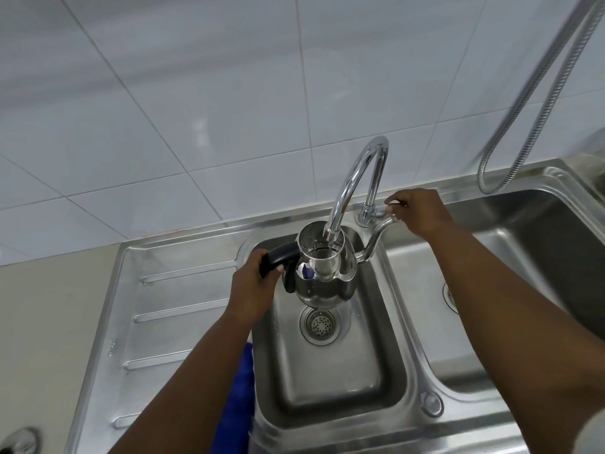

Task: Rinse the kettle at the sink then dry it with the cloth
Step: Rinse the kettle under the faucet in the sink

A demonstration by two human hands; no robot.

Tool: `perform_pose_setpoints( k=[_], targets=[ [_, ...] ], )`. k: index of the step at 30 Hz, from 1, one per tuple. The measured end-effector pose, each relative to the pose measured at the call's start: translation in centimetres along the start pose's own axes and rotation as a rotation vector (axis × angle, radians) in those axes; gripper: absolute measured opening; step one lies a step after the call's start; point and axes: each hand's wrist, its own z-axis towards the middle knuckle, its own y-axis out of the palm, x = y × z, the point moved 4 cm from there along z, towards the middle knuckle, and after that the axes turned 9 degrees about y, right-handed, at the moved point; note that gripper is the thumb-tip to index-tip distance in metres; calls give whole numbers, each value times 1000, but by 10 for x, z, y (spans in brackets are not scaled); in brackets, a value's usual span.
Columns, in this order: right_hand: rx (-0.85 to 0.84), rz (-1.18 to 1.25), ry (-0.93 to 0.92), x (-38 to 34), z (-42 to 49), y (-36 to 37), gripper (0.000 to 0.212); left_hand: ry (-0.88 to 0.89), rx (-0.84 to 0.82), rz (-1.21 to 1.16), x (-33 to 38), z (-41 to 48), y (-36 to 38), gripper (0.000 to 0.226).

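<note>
Over the steel sink (330, 381), the left hand (252, 290) grips the kettle (324, 273) handle; the right hand (422, 213) clasps the tap (360, 178) lever below a tiled wall (196, 109).

White wall tiles (229, 93) cover the wall. A ribbed metal hose (537, 103) hangs at the right. A round metal object (23, 440), blurred, lies on the beige tabletop (49, 322) at the lower left.

A beige counter (49, 322) is seen at left, into which a steel double sink (397, 326) with ribbed drainboard (176, 309) is set. A blue cloth (240, 398) is draped over the basin's left rim.
</note>
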Motion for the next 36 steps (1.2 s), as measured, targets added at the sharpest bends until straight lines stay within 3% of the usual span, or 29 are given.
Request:
perform_pose_setpoints(
  k=[9,11,14,16,18,23,28,36],
  targets=[
    [69,91,159,6,16,9,13,-32,1,-29,-5,-1,-2,19],
    [109,140,216,6,10,11,11,-48,3,-46,-7,-2,-4,21],
    [237,199,265,0,-14,8,26,-58,13,-62,-9,-5,-9,24],
    [273,281,245,-2,-36,11,16,-53,19,-76,-10,-9,-13,23],
    [199,414,243,0,-58,20,12,-55,27,-90,-11,-14,-17,22],
    [-162,666,131,-14,-116,44,33,-32,28,-119,-13,-31,-30,18],
    [-114,657,49,-20,-154,48,23,2,19,-121,-15,-52,-50,18],
    [-148,722,-14,-55,-219,60,30,52,4,-188,-34,-101,-97,17]
  ],
)
